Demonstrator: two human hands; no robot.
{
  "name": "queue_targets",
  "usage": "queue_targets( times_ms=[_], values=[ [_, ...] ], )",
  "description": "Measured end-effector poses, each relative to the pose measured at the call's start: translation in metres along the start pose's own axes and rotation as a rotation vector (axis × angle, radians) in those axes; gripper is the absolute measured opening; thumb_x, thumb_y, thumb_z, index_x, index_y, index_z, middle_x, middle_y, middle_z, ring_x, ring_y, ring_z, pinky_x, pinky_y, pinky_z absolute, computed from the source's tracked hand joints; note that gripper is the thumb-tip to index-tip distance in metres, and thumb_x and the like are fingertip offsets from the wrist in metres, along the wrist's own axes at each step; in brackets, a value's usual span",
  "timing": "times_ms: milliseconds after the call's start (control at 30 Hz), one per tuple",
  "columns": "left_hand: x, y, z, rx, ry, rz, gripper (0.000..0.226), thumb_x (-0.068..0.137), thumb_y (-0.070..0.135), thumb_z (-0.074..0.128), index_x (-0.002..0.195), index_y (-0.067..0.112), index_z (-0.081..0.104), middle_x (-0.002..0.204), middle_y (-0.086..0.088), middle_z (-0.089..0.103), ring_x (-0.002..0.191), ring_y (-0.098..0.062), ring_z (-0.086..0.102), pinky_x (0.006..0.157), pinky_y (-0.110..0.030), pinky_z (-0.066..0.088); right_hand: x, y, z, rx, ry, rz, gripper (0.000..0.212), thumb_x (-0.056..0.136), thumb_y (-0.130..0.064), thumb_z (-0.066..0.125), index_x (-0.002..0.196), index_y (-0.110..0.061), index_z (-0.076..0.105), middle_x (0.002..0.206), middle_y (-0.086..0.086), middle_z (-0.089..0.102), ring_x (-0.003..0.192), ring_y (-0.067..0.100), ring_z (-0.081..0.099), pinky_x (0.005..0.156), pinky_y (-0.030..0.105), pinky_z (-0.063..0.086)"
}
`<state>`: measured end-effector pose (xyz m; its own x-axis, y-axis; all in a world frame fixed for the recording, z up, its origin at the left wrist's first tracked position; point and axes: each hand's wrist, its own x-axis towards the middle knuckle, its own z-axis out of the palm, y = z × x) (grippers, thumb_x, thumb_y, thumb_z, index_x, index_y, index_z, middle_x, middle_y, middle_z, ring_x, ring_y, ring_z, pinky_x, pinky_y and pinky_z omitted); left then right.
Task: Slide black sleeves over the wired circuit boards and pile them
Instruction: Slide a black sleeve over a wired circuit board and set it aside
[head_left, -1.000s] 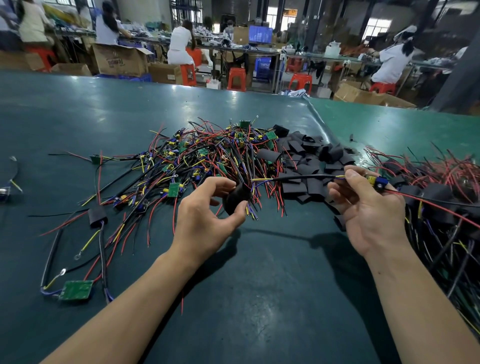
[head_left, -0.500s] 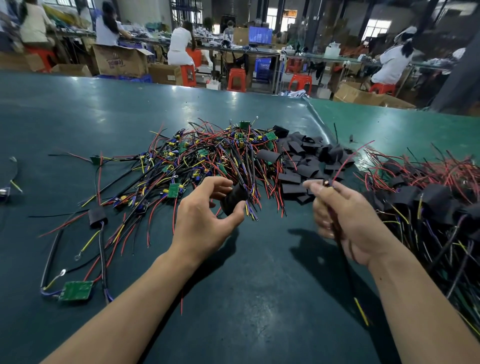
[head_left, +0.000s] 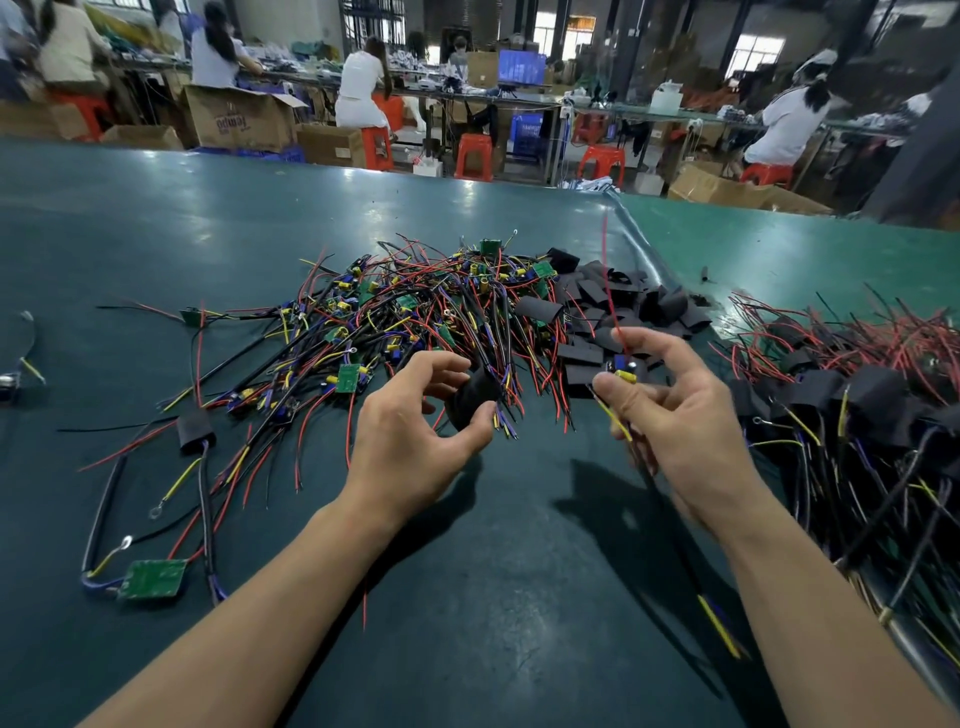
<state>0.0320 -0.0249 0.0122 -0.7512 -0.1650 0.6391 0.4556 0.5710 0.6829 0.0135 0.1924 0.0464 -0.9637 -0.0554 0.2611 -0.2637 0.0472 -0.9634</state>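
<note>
Your left hand (head_left: 415, 431) is curled around 1 black sleeve (head_left: 470, 397), thumb at its near side and fingers over the top, holding it just above the table (head_left: 156, 218) at the near edge of the wire tangle. Your right hand (head_left: 675, 415) pinches 1 wired circuit board (head_left: 623, 368) between thumb and fingertips; the board shows a blue and a yellow part. 1 red lead (head_left: 609, 280) rises from it toward 12 o'clock, and a black and yellow lead (head_left: 691, 571) trails down past your wrist toward 5 o'clock. The 2 hands are near each other but apart, and the board is not in the sleeve.

At 12 o'clock from your left hand lies the heap of bare wired boards (head_left: 415, 312), red, yellow, black and purple leads with small green boards among them. Just beside it, at 12 o'clock from your right hand, sits the loose pile of empty sleeves (head_left: 618, 306). At 3 o'clock, well out to the right, the pile of sleeved boards (head_left: 852, 395) spreads to the table's edge. At 8 o'clock, 1 green board (head_left: 152, 578) lies on its own with its leads, and 1 sleeved piece (head_left: 193, 428) rests at 9 o'clock.

Beyond the table, at 12 o'clock, people sit on red stools (head_left: 474, 156) at long benches among cardboard boxes (head_left: 239, 122).
</note>
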Motion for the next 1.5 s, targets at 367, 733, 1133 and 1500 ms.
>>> queue_targets(
  times_ms=[367, 733, 1133, 1500],
  values=[
    [0.0, -0.001, 0.0, -0.007, -0.032, 0.008, 0.037, 0.076, 0.017, 0.082, 0.108, 0.014, 0.064, 0.093, 0.009, 0.069, 0.087, -0.005, 0.065, 0.078, -0.02, 0.052, -0.003, -0.016, -0.012, 0.553, -0.116, 0.122, 0.033, 0.097, -0.031, 0.044, 0.107, -0.016, 0.072, 0.083, 0.006, 0.074, 0.064, 0.019, 0.067, 0.05, 0.021, 0.047],
    [-0.001, 0.001, 0.001, -0.051, -0.045, 0.011, 0.038, 0.073, 0.026, 0.077, 0.107, 0.014, 0.065, 0.093, 0.01, 0.07, 0.087, -0.006, 0.067, 0.08, -0.033, 0.055, -0.003, -0.016, -0.003, 0.461, 0.039, 0.014, 0.007, 0.078, -0.024, 0.071, 0.082, -0.02, 0.073, 0.079, 0.006, 0.076, 0.067, 0.019, 0.073, 0.054, 0.021, 0.053],
    [-0.001, -0.001, 0.0, -0.06, -0.042, 0.034, 0.037, 0.074, 0.026, 0.078, 0.107, 0.015, 0.065, 0.094, 0.01, 0.069, 0.089, -0.006, 0.067, 0.078, -0.023, 0.053, 0.0, -0.015, -0.007, 0.326, 0.243, -0.005, 0.037, 0.086, -0.047, 0.062, 0.076, -0.011, 0.068, 0.053, 0.006, 0.063, 0.044, 0.018, 0.057, 0.044, 0.023, 0.045],
    [-0.001, 0.001, -0.001, -0.082, -0.022, 0.089, 0.035, 0.075, 0.021, 0.078, 0.106, 0.011, 0.065, 0.095, 0.008, 0.07, 0.089, -0.006, 0.067, 0.077, -0.026, 0.054, 0.006, -0.005, -0.01, 0.32, 0.145, -0.025, 0.019, 0.066, -0.005, 0.078, 0.084, -0.009, 0.074, 0.076, 0.01, 0.072, 0.07, 0.022, 0.072, 0.067, 0.023, 0.058]
  ],
)
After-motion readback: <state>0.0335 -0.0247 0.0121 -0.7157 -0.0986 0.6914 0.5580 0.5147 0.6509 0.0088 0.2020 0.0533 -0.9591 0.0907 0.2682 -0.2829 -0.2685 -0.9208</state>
